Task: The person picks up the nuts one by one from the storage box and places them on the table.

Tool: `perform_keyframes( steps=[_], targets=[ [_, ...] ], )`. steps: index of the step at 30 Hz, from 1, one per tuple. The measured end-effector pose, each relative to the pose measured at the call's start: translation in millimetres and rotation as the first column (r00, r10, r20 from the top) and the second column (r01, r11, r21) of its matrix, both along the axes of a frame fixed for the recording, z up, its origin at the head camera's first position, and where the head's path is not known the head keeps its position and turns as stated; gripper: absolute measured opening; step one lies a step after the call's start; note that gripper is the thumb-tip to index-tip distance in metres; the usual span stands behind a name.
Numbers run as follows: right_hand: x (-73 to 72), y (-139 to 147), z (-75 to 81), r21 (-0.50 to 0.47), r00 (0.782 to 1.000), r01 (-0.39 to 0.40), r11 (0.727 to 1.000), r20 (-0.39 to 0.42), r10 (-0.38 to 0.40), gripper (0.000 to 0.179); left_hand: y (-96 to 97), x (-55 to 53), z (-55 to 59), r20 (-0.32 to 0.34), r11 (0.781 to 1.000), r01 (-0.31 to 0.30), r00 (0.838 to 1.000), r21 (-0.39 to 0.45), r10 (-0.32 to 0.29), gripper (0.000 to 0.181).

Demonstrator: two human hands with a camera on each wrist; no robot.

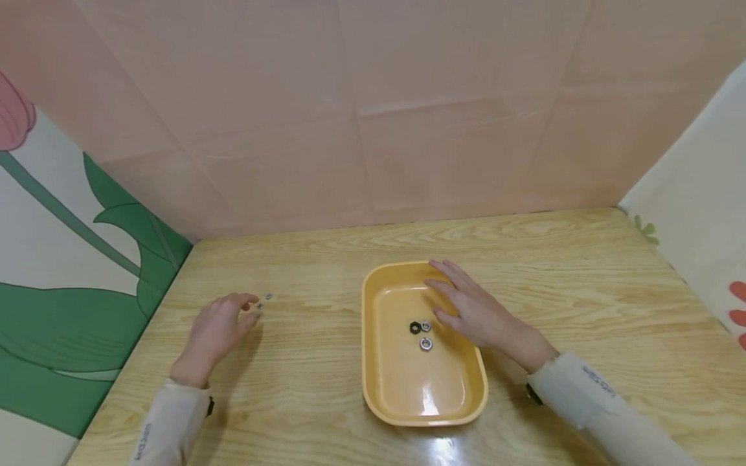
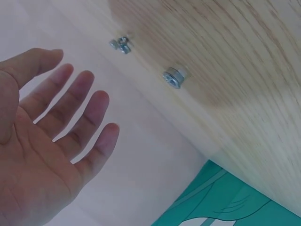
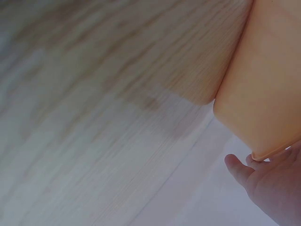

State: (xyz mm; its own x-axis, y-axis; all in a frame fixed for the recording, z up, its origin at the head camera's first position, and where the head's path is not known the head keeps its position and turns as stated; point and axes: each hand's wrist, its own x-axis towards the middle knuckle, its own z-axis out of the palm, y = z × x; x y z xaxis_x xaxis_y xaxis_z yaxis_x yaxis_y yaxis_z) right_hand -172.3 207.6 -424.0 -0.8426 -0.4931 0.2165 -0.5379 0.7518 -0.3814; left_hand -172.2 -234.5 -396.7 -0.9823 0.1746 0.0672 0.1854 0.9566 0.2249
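My left hand (image 1: 217,329) hovers over the left part of the table, its relaxed fingers spread and holding nothing. Just past its fingertips lie small shiny metal pieces (image 1: 268,296). Seen from the left wrist, they are a little cluster of hardware (image 2: 121,44) and a thicker round metal piece (image 2: 174,77), set apart from each other. On the right, my right hand (image 1: 474,314) reaches over the right rim of a yellow tray (image 1: 368,349), fingers loosely extended. Inside the tray, near that hand, sit a black nut (image 1: 415,328) and two silver nuts (image 1: 426,344).
The wood-grain table (image 1: 303,401) carries the tray right of the middle. A pale pink sheet (image 1: 280,129) hangs behind the table's far edge. Sheets with a green leaf print (image 1: 52,330) and a white ground (image 1: 699,194) flank it left and right.
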Motion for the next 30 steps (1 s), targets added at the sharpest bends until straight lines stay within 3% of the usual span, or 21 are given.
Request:
perform_keyframes(
  steps=[17,30],
  targets=[
    [-0.1,1.8,-1.2,-0.006,0.998,0.020,1.000,0.051,-0.020,0.058,21.6,2.2,-2.2,-0.052,0.998,0.065,0.997,-0.003,-0.065,0.029],
    [-0.3,1.0,-2.0,-0.012,1.000,0.001,1.000,0.012,-0.001,0.058,36.5,0.2,-5.8,-0.059,0.994,0.114,0.992,-0.004,-0.114,0.030]
  ],
)
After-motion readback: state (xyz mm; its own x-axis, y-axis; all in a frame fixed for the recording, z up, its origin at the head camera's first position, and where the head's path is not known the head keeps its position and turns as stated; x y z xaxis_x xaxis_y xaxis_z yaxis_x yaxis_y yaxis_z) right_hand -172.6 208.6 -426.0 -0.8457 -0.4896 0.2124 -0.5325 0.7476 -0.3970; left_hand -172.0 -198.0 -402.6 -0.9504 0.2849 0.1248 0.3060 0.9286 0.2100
